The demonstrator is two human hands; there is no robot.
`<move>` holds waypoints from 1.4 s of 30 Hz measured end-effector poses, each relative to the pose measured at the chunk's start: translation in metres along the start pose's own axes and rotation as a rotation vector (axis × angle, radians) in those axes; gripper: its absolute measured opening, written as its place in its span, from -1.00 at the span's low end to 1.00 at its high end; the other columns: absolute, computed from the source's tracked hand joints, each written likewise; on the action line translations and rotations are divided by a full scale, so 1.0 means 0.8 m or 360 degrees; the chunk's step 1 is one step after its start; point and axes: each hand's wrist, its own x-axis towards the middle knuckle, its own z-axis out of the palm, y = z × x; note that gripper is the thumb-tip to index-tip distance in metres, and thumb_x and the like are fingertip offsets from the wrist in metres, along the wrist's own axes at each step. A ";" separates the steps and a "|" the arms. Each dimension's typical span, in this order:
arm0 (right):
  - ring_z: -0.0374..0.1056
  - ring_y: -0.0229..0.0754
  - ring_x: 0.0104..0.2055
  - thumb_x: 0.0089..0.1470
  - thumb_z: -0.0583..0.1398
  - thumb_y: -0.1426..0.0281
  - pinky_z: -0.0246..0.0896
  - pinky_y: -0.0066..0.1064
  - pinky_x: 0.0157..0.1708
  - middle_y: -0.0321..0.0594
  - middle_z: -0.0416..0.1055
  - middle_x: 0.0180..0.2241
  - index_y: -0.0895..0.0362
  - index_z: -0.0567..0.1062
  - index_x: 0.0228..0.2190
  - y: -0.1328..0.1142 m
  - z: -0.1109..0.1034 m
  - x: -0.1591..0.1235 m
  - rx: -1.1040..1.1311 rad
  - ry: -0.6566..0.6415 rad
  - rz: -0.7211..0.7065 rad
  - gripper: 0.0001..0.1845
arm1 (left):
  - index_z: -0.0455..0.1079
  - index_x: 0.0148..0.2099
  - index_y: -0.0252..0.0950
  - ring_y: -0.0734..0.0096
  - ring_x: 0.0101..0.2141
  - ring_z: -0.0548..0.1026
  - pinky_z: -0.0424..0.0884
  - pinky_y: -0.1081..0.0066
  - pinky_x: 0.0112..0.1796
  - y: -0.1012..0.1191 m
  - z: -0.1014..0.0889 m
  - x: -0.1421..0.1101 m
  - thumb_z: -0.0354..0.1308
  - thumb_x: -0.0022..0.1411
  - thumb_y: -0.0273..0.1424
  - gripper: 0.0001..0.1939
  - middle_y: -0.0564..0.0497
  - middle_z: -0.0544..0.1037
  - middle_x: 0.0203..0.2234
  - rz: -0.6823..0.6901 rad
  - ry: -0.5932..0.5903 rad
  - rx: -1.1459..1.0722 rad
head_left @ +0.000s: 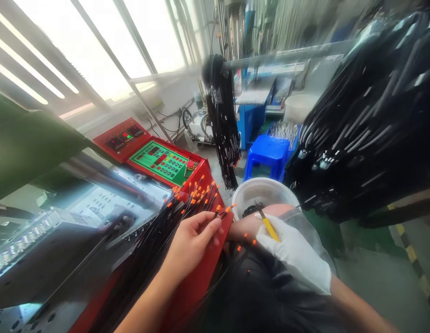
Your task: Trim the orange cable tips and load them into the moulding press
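Note:
My bare left hand [196,238] is closed in a pinch on a few thin black cables [217,214] with orange tips, above the red machine's edge. Beside it, a thick bundle of black cables [156,238] with orange ends [197,194] lies across the machine. My right hand [294,252], in a white glove, is wrapped around a yellow-handled tool [270,229]. The tool's narrow metal end points up and left; its exact kind is not clear. Several loose orange tips [245,237] show over my lap, between the hands.
A red control box [159,159] with a green panel stands at the left. A white bucket [241,192] holding dark bits is by my legs, with a blue stool [268,155] behind it. Black cable bundles hang at centre [222,106] and right [381,115].

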 end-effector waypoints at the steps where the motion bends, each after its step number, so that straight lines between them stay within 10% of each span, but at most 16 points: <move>1: 0.39 -0.14 -0.37 -0.07 0.15 0.25 0.32 -0.38 -0.33 -0.21 0.46 -0.42 0.17 0.46 -0.19 -0.001 0.000 -0.001 0.0002 0.0005 0.0001 -0.61 | 0.39 -0.31 -0.33 0.45 -0.46 0.37 0.30 0.49 -0.40 -0.005 -0.001 0.001 0.06 0.23 -0.21 -0.73 0.02 0.47 -0.46 0.0054 0.0119 0.0155; 4: 0.39 -0.14 -0.40 -0.08 0.15 0.24 0.32 -0.37 -0.36 -0.23 0.46 -0.46 0.16 0.47 -0.21 0.002 -0.004 -0.001 0.0004 -0.0035 0.0010 -0.62 | 0.43 -0.31 -0.30 0.41 -0.37 0.38 0.29 0.49 -0.33 -0.017 -0.009 0.001 0.09 0.20 -0.23 -0.76 0.03 0.48 -0.41 0.0118 0.0334 0.0441; 13: 0.39 -0.12 -0.38 -0.06 0.16 0.29 0.34 -0.33 -0.32 -0.21 0.47 -0.42 0.14 0.46 -0.19 0.002 0.008 0.000 0.0119 -0.0150 -0.0029 -0.65 | 0.36 -0.09 -0.30 0.48 -0.48 0.39 0.35 0.48 -0.41 -0.010 -0.007 -0.012 0.02 0.27 -0.25 -0.73 0.01 0.49 -0.44 0.0040 0.0072 -0.0164; 19: 0.39 -0.10 -0.17 -0.05 0.18 0.38 0.31 -0.31 -0.13 -0.18 0.44 -0.16 0.12 0.37 -0.01 -0.022 0.027 -0.011 0.0199 -0.0283 -0.0183 -0.50 | 0.47 -0.21 -0.24 0.43 -0.31 0.44 0.32 0.49 -0.25 -0.014 -0.001 -0.013 0.17 0.17 -0.30 -0.83 0.04 0.53 -0.31 0.0221 0.0364 0.0245; 26: 0.37 -0.09 -0.18 -0.08 0.20 0.42 0.28 -0.25 -0.08 -0.16 0.43 -0.16 0.14 0.34 0.04 -0.030 0.046 -0.015 0.0052 -0.0280 -0.0233 -0.42 | 0.43 -0.32 -0.31 0.47 -0.39 0.37 0.31 0.50 -0.30 -0.005 -0.004 -0.020 -0.03 0.31 -0.27 -0.71 0.03 0.43 -0.44 0.0242 0.0104 0.0100; 42: 0.36 -0.08 -0.16 -0.09 0.20 0.42 0.28 -0.23 -0.09 -0.11 0.40 -0.15 0.13 0.32 0.07 -0.018 0.058 -0.014 -0.0166 -0.0244 -0.0387 -0.39 | 0.45 -0.31 -0.26 0.55 -0.56 0.31 0.23 0.52 -0.51 -0.016 0.005 -0.023 0.16 0.17 -0.26 -0.83 0.10 0.42 -0.55 0.0165 0.0446 0.0210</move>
